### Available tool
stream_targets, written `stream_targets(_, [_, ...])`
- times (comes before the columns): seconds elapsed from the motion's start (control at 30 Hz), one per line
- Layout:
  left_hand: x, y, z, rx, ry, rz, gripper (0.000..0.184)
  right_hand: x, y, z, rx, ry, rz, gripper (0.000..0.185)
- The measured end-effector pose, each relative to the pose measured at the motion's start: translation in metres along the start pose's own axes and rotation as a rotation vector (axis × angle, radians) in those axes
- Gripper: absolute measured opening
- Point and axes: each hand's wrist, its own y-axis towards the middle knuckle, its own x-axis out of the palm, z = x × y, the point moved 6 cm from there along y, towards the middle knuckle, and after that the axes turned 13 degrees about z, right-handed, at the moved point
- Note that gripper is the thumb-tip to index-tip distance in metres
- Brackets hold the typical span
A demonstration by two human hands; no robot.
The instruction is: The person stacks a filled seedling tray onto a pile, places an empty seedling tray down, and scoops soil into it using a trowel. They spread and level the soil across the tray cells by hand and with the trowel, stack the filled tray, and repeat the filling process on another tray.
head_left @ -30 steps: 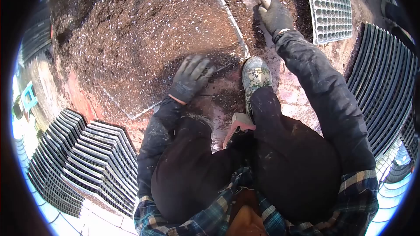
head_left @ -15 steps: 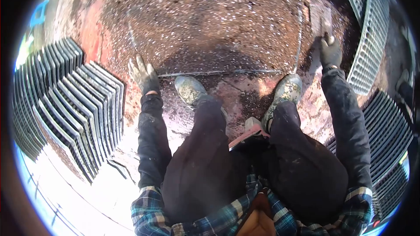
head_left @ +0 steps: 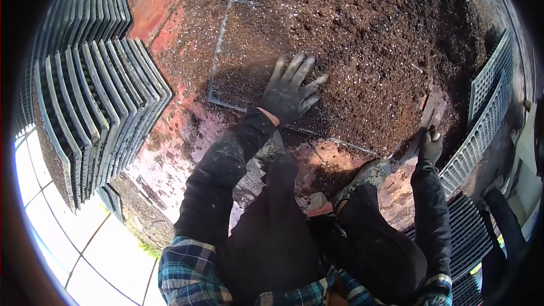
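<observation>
My left hand (head_left: pixel 289 92), in a dark dirty glove, lies on the soil with its fingers spread. Dark brown potting soil (head_left: pixel 362 79) with white specks covers a seedling tray, whose thin pale rim (head_left: pixel 214 73) shows at the left and along the near side. The tray's cells are hidden under the soil. Beyond the tray's near right corner, my right hand (head_left: pixel 430 148), also gloved, is closed around the near end of a flat, pale board (head_left: pixel 434 109). Part of the board lies against the soil.
Tall stacks of dark cell trays (head_left: pixel 102 102) stand at the left. More trays (head_left: pixel 479 130) lean at the right, with another stack (head_left: pixel 467 232) below them. My shoes (head_left: pixel 368 178) are by the tray's near edge. Another person's dark sleeve (head_left: pixel 505 215) shows at far right.
My left hand has moved from beside the tray's left edge onto the soil. The right hand keeps hold of the board. The view has turned and shifted, showing more soil at the right.
</observation>
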Motion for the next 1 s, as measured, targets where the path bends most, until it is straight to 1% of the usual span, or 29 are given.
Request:
stream_targets(0.03, [-0.002,0.005,-0.01,0.058,0.05,-0.017,0.047,0.001,0.0,0.001,0.009,0.031,-0.002,0.034])
stream_targets(0.07, [-0.011,0.006,-0.027,0.037,0.137,0.012,0.046,0.004,0.0,0.006,0.005,0.103,-0.019,0.032])
stream_targets(0.1, [-0.02,-0.002,-0.039,0.017,0.147,0.016,0.046,0.007,0.001,0.01,0.007,0.175,-0.037,0.031])
stream_targets(0.17, [-0.038,-0.018,-0.08,-0.194,0.3,-0.006,0.045,0.007,0.003,0.01,0.019,0.161,-0.046,0.029])
stream_targets(0.23, [-0.05,-0.055,-0.107,-0.323,0.416,0.01,0.049,0.008,0.001,0.011,0.056,0.134,-0.049,0.026])
stream_targets(0.27, [-0.051,-0.075,-0.113,-0.321,0.413,-0.001,0.049,0.005,0.0,0.006,0.027,0.158,-0.05,0.024])
stream_targets(0.3, [-0.057,-0.096,-0.121,-0.418,0.362,0.086,0.05,0.002,-0.001,0.002,-0.002,0.182,-0.053,0.021])
stream_targets(0.33, [-0.063,-0.113,-0.122,-0.516,0.313,0.177,0.052,0.002,-0.002,0.0,0.026,0.187,-0.065,0.019])
stream_targets(0.37, [-0.06,-0.125,-0.117,-0.517,0.318,0.174,0.052,0.003,-0.002,0.003,0.027,0.189,-0.07,0.019])
stream_targets(0.43, [-0.061,-0.147,-0.106,-0.62,0.357,0.193,0.056,0.004,-0.001,0.005,0.017,0.216,-0.067,0.02])
stream_targets(0.47, [-0.055,-0.156,-0.101,-0.693,0.304,0.181,0.059,0.004,-0.001,0.005,0.035,0.201,-0.068,0.021])
stream_targets(0.5, [-0.054,-0.15,-0.096,-0.693,0.305,0.184,0.059,0.006,0.0,0.008,0.034,0.205,-0.067,0.021])
stream_targets(0.57, [-0.056,-0.141,-0.095,-0.773,0.335,0.205,0.062,0.012,0.003,0.02,0.044,0.205,-0.066,0.022])
stream_targets(0.73, [-0.062,-0.129,-0.163,-0.848,0.411,0.304,0.06,0.009,0.002,0.015,0.045,0.17,-0.072,0.023])
stream_targets(0.8, [-0.065,-0.137,-0.189,-1.06,0.432,0.213,0.056,0.006,0.003,0.012,0.048,0.14,-0.053,0.023])
stream_targets(0.9, [-0.066,-0.145,-0.184,-1.059,0.389,0.224,0.053,0.01,0.002,0.019,0.048,0.195,-0.099,0.025])
stream_targets(0.93, [-0.063,-0.153,-0.172,-0.978,0.398,0.283,0.052,0.011,0.004,0.021,0.036,0.194,-0.091,0.025])
stream_targets(1.0, [-0.053,-0.177,-0.153,-0.967,0.354,0.277,0.052,0.011,0.002,0.019,0.021,0.193,-0.087,0.025])
